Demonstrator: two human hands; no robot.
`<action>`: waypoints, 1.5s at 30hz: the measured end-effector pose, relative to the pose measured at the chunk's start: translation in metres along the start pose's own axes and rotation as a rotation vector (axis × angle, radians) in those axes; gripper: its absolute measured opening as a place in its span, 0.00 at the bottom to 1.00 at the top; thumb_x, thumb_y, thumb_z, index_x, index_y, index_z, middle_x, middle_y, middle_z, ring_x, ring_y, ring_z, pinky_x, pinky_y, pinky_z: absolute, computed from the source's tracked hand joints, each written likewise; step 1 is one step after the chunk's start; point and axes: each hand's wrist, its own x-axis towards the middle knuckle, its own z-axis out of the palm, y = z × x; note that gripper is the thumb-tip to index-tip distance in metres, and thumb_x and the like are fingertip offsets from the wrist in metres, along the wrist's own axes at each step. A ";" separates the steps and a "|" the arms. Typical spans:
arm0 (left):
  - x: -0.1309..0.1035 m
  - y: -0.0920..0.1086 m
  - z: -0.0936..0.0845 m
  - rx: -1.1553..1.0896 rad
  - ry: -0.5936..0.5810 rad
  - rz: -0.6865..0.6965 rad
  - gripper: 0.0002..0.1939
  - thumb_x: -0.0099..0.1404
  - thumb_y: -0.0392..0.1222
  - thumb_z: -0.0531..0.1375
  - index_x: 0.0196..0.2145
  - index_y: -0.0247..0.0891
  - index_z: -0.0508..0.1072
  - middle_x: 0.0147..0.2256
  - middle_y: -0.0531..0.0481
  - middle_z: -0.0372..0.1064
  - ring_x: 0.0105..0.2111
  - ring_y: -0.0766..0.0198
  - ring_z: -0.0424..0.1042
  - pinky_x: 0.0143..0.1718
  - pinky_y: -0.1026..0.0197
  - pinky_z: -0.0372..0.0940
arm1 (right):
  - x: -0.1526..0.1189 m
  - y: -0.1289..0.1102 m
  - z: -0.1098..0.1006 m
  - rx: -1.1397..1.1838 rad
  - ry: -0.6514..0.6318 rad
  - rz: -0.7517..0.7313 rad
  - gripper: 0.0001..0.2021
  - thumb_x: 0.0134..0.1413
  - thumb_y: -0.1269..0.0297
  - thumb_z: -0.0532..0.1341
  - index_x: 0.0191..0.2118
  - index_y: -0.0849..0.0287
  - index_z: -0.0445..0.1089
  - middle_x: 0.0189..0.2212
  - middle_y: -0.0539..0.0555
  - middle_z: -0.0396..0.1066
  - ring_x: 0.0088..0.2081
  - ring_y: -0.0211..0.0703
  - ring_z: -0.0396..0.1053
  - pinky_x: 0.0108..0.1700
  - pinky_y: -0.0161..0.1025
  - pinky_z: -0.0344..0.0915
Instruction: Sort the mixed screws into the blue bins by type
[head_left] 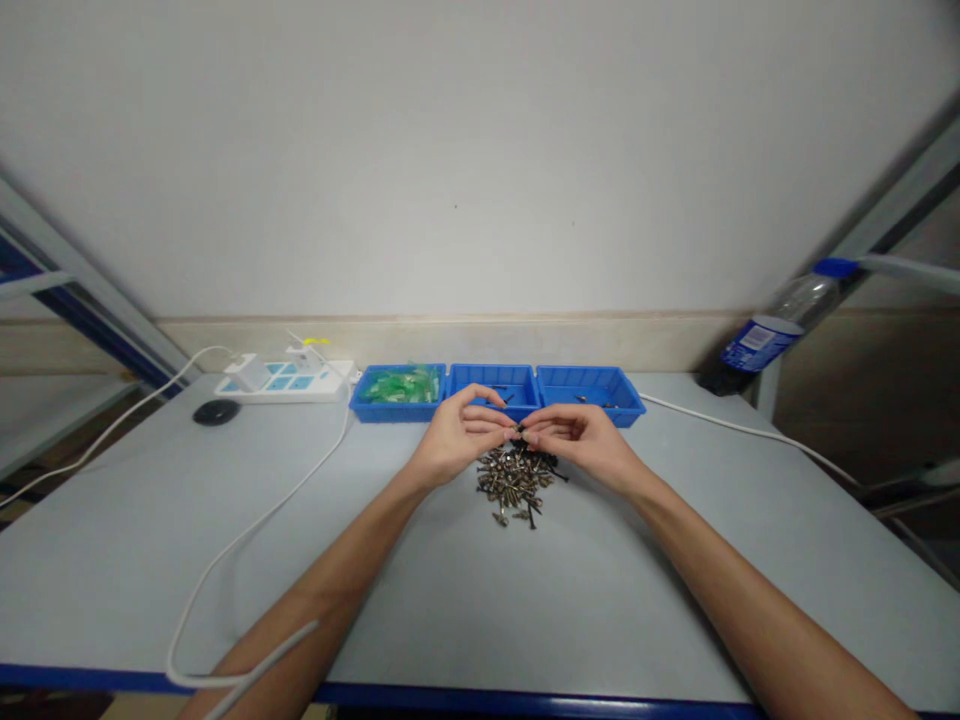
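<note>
A heap of small screws (514, 477), mostly brassy with some black ones, lies on the grey table. Just above its far edge, my left hand (461, 436) and my right hand (583, 440) meet at the fingertips. Both are closed in a pinch on a small dark screw (519, 430), which the fingers largely cover. Behind my hands stand three joined blue bins. The left bin (397, 412) holds green plastic pieces. A few screws lie in the middle bin (495, 374) and in the right bin (592, 384).
A white power strip (330, 384) with plugs sits at the back left, a black disc (216, 411) in front of it. A white cable (259, 522) runs across the table's left side and over my left forearm. At the back right, a bottle (765, 340) leans on a metal frame.
</note>
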 end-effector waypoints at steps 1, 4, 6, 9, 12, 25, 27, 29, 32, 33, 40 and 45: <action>0.000 0.000 -0.001 -0.006 -0.007 -0.004 0.21 0.53 0.36 0.72 0.42 0.37 0.68 0.35 0.45 0.80 0.35 0.62 0.81 0.41 0.59 0.74 | 0.000 0.001 0.001 0.011 0.002 0.003 0.12 0.45 0.59 0.73 0.36 0.58 0.79 0.30 0.55 0.80 0.32 0.42 0.77 0.41 0.42 0.73; 0.000 0.000 -0.001 -0.016 -0.024 -0.009 0.22 0.53 0.36 0.72 0.43 0.37 0.67 0.35 0.45 0.80 0.35 0.61 0.81 0.41 0.60 0.74 | 0.001 0.002 0.002 0.045 0.029 0.004 0.13 0.43 0.59 0.74 0.37 0.58 0.79 0.30 0.54 0.80 0.32 0.43 0.77 0.41 0.43 0.74; 0.000 0.000 -0.002 -0.020 -0.030 -0.007 0.23 0.53 0.37 0.72 0.43 0.38 0.67 0.35 0.45 0.80 0.35 0.61 0.81 0.41 0.59 0.74 | 0.001 0.002 0.002 0.054 0.025 0.016 0.13 0.43 0.59 0.74 0.36 0.58 0.79 0.30 0.55 0.80 0.32 0.42 0.77 0.41 0.42 0.73; -0.001 0.002 -0.001 -0.018 -0.031 -0.013 0.24 0.53 0.37 0.72 0.44 0.38 0.66 0.36 0.44 0.80 0.36 0.59 0.81 0.41 0.59 0.74 | 0.000 0.001 0.001 0.074 0.007 0.044 0.12 0.43 0.59 0.74 0.34 0.58 0.79 0.30 0.54 0.80 0.32 0.41 0.77 0.41 0.41 0.73; -0.002 0.005 -0.001 -0.003 -0.023 -0.020 0.25 0.53 0.38 0.72 0.45 0.38 0.66 0.36 0.44 0.80 0.37 0.58 0.81 0.42 0.57 0.74 | 0.001 0.000 0.002 0.102 0.023 0.063 0.13 0.41 0.58 0.75 0.32 0.59 0.79 0.28 0.53 0.80 0.30 0.39 0.76 0.39 0.39 0.72; -0.004 -0.001 0.002 0.081 -0.051 0.066 0.24 0.58 0.38 0.69 0.49 0.40 0.65 0.37 0.46 0.78 0.36 0.60 0.81 0.40 0.60 0.74 | -0.001 -0.003 0.009 0.213 0.034 0.119 0.14 0.40 0.60 0.76 0.34 0.59 0.78 0.26 0.52 0.79 0.29 0.39 0.76 0.37 0.39 0.72; -0.005 -0.001 0.004 0.105 -0.051 0.075 0.23 0.59 0.38 0.68 0.49 0.40 0.64 0.38 0.46 0.77 0.36 0.60 0.81 0.39 0.60 0.74 | -0.002 -0.004 0.009 0.239 0.019 0.138 0.14 0.41 0.60 0.76 0.34 0.59 0.78 0.27 0.53 0.79 0.30 0.40 0.77 0.37 0.38 0.73; -0.005 -0.001 0.005 0.133 -0.051 0.090 0.23 0.59 0.38 0.67 0.49 0.40 0.64 0.39 0.46 0.77 0.36 0.59 0.81 0.39 0.59 0.75 | -0.003 -0.005 0.009 0.258 0.002 0.154 0.13 0.41 0.60 0.76 0.34 0.58 0.78 0.27 0.54 0.80 0.31 0.40 0.78 0.37 0.38 0.73; -0.004 0.002 -0.002 0.293 -0.065 0.166 0.19 0.61 0.37 0.65 0.49 0.39 0.66 0.39 0.45 0.77 0.36 0.60 0.80 0.41 0.58 0.74 | -0.002 -0.005 0.009 0.266 0.022 0.147 0.13 0.40 0.60 0.76 0.33 0.58 0.79 0.28 0.54 0.80 0.31 0.41 0.78 0.38 0.39 0.73; -0.003 0.003 -0.007 0.409 -0.079 0.206 0.17 0.61 0.37 0.64 0.48 0.39 0.67 0.39 0.45 0.77 0.36 0.60 0.80 0.42 0.57 0.74 | -0.002 -0.004 0.008 0.268 0.054 0.132 0.13 0.40 0.60 0.76 0.33 0.59 0.79 0.28 0.55 0.80 0.31 0.42 0.78 0.38 0.40 0.74; -0.003 0.001 -0.034 1.316 -0.151 0.194 0.12 0.60 0.32 0.61 0.41 0.39 0.78 0.39 0.40 0.78 0.39 0.50 0.77 0.39 0.55 0.67 | 0.005 0.000 -0.006 0.337 0.550 -0.026 0.10 0.43 0.63 0.72 0.35 0.59 0.79 0.38 0.58 0.81 0.39 0.47 0.79 0.50 0.46 0.74; -0.003 -0.001 -0.033 1.237 -0.197 0.192 0.10 0.62 0.30 0.57 0.38 0.40 0.75 0.32 0.45 0.75 0.32 0.55 0.73 0.34 0.59 0.61 | 0.005 -0.002 -0.009 0.337 0.623 -0.032 0.09 0.44 0.66 0.70 0.35 0.59 0.79 0.41 0.58 0.80 0.39 0.48 0.79 0.48 0.46 0.75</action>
